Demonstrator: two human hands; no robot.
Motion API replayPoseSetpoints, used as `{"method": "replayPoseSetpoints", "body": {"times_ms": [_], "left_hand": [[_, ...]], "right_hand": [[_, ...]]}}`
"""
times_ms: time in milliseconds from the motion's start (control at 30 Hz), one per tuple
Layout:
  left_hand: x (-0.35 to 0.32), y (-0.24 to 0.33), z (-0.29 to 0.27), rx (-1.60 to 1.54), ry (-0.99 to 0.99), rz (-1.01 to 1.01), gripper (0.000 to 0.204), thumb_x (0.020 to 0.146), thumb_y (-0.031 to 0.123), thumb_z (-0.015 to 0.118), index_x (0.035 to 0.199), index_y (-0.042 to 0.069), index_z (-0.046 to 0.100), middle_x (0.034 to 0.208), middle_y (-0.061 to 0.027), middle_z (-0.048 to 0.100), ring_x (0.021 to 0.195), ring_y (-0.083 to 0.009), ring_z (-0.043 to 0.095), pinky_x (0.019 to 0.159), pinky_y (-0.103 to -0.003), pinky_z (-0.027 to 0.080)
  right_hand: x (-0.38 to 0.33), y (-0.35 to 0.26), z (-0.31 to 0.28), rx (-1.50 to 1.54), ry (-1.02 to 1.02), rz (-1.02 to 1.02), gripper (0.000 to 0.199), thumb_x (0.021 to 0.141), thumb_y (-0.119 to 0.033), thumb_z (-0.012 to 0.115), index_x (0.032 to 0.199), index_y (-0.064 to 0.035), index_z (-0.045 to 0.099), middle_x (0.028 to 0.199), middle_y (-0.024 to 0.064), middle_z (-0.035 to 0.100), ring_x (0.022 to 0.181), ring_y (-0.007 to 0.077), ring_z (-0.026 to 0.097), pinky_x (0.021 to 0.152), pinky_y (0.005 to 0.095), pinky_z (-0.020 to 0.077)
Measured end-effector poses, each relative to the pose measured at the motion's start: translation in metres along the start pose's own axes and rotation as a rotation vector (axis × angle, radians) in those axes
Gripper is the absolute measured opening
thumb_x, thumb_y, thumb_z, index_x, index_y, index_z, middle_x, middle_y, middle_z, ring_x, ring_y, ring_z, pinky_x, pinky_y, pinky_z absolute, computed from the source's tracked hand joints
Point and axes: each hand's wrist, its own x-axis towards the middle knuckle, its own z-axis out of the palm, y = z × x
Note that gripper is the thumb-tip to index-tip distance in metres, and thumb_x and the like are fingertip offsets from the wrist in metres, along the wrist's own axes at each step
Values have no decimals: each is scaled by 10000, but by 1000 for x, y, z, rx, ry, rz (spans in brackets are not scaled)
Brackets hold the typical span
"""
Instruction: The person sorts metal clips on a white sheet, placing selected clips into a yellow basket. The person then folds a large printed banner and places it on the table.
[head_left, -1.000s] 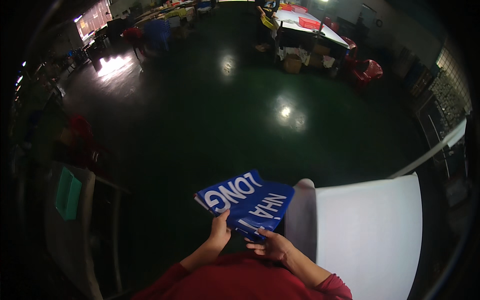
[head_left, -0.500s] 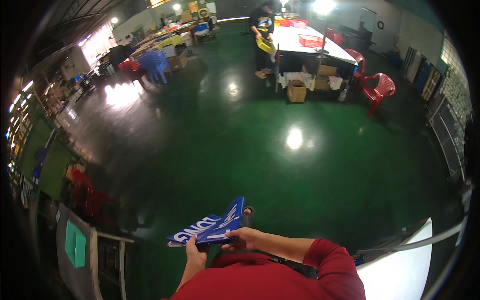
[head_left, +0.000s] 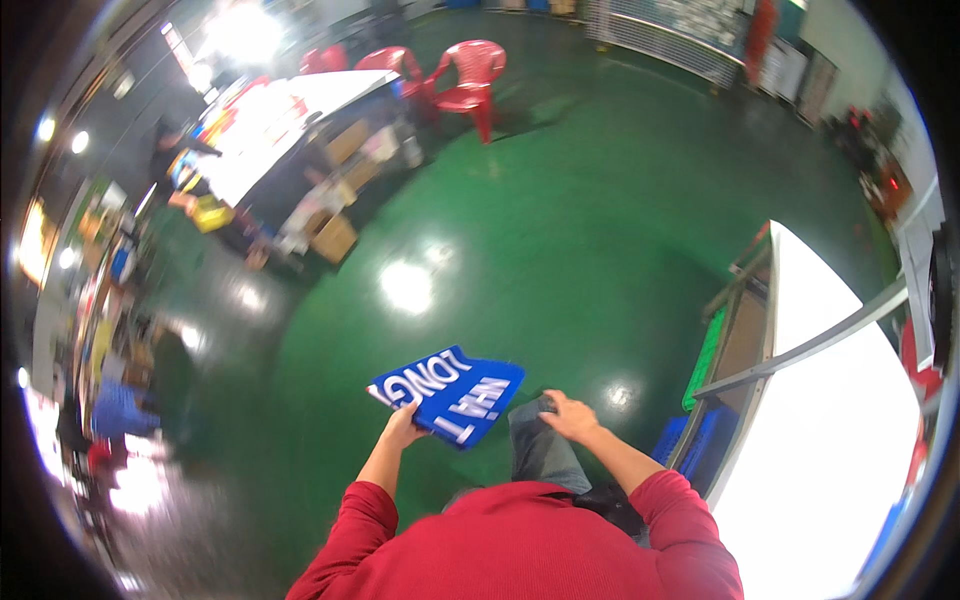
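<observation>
A blue sheet (head_left: 435, 405) with large white lettering, folded over on itself, is held out in front of me above the floor. My left hand (head_left: 403, 427) grips it by its near left edge, thumb on top. My right hand (head_left: 570, 416) is off the sheet, over my raised knee in grey trousers (head_left: 540, 445). Its fingers are loosely bent and apart, with nothing seen in them.
A white-topped table (head_left: 815, 420) on a metal frame stands close on my right, with green and blue crates (head_left: 707, 358) beneath. Farther left, a person (head_left: 200, 195) with a yellow basket stands by a lit table (head_left: 345, 88). Red chairs (head_left: 470, 85) and a cardboard box (head_left: 332, 238) are near it.
My view has swung to the right, bringing the white-topped table beside me. My right hand has let go of the blue sheet and moved right. The left hand still holds it, more spread out.
</observation>
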Motion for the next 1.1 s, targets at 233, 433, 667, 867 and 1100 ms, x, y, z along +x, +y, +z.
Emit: {"method": "replayPoseSetpoints", "body": {"times_ms": [233,433,667,867,1100], "left_hand": [[148,-13,16,1543,543,209,383,823,359,486,901,8,620,879,-255,615,831,-400,607,733,-471,487],[209,82,144,1599,71,-262,357,808,335,492,922,23,622,919,-232,614,868,-372,603,741,-446,487],[376,248,328,1719,-80,-404,335,790,308,498,947,41,624,965,-205,613,912,-339,598,751,-417,487],[572,337,619,1919,-330,-223,324,775,285,503,969,57,626,1005,-182,612,949,-311,594,759,-393,487],[753,407,1060,2653,-299,495,397,812,193,473,1184,55,506,1073,-180,591,1052,-294,548,866,-375,448]], "right_hand": [[92,189,-170,-16,-39,535,339,815,-216,475,1121,-108,573,1198,99,543,1112,276,514,917,403,414],[171,373,-223,-4,125,466,314,824,-290,418,1030,-148,608,1115,127,573,1039,318,534,892,414,426],[269,510,-263,249,301,567,194,765,-230,523,800,-69,625,657,90,628,644,248,627,662,378,495],[299,593,-400,401,-70,877,199,779,-192,513,844,-81,666,739,89,658,760,222,645,677,347,506],[343,610,-659,438,418,766,297,827,-268,480,1015,-83,617,1003,103,633,894,226,621,775,355,485]]}}
